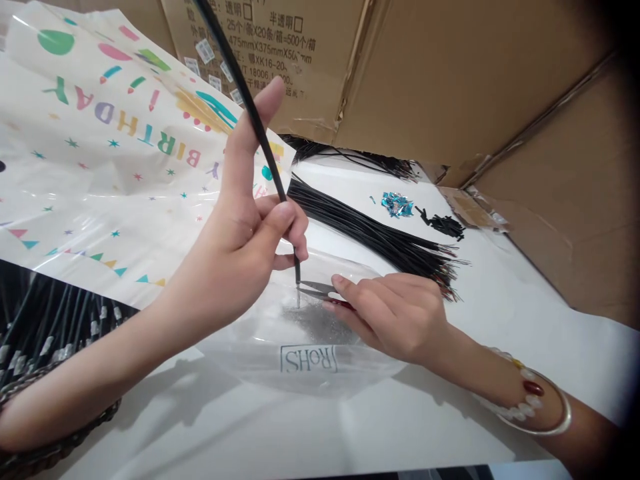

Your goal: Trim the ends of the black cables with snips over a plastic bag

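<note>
My left hand (245, 233) pinches a black cable (270, 157) between thumb and fingers, its index finger raised behind it. The cable slants down from the top of the view, and its lower end hangs over a clear plastic bag (235, 353) marked RoHS. In my right hand (395, 313) is a pair of small dark cutters (320, 289), the handles mostly hidden by the fingers. The tips of the cutters are at the cable's lower end. Grey specks lie on the plastic below them.
Behind my right hand lies a bundle of black cables (370, 230) with bared wire ends. Blue and silver scraps (397, 205) and short black pieces (443, 225) are farther back. Cardboard (425, 80) stands behind. Birthday-print plastic (150, 173) covers the left; more cables (60, 307) lie lower left.
</note>
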A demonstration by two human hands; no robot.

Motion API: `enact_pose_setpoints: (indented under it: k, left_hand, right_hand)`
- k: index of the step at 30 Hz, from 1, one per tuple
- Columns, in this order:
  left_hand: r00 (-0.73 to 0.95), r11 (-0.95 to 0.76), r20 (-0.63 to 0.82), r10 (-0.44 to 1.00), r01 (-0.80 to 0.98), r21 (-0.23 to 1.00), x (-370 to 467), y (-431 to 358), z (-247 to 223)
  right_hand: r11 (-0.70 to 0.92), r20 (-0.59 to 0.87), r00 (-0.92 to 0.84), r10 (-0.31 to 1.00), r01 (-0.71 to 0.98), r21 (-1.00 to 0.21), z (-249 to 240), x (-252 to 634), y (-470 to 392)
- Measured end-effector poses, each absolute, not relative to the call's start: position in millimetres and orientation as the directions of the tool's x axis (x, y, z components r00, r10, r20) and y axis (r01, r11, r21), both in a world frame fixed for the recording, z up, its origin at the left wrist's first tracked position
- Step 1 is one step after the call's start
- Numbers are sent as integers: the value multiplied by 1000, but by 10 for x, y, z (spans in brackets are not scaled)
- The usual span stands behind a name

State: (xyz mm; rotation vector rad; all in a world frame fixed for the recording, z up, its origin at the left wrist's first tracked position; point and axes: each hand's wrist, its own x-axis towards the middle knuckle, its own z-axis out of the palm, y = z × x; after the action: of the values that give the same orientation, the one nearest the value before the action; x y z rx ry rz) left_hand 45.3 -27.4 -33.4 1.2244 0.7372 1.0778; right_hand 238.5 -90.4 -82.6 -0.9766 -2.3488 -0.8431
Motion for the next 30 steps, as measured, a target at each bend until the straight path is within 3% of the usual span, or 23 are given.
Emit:
enact_pose_setpoints:
  k: [10,16,22,30]
  left_hand:
    - [387,-293,276,880,-15,956,417,-292,-393]
    - [363,-301,286,887,-18,954,419,-315,-397]
    - [442,-613,516,733,102,783,415,-308,-447]
    - [533,-811,649,544,132,571,397,-288,-446]
  right_hand:
    - [539,620,-663,419,731,418,-824,2363,-885]
    - [505,630,-653,419,745,436,-824,2342,-887]
    - [511,615,-649,448,750,420,-816,2320,-900]
    - [549,601,-624,500,765,337,-854,2319,-920]
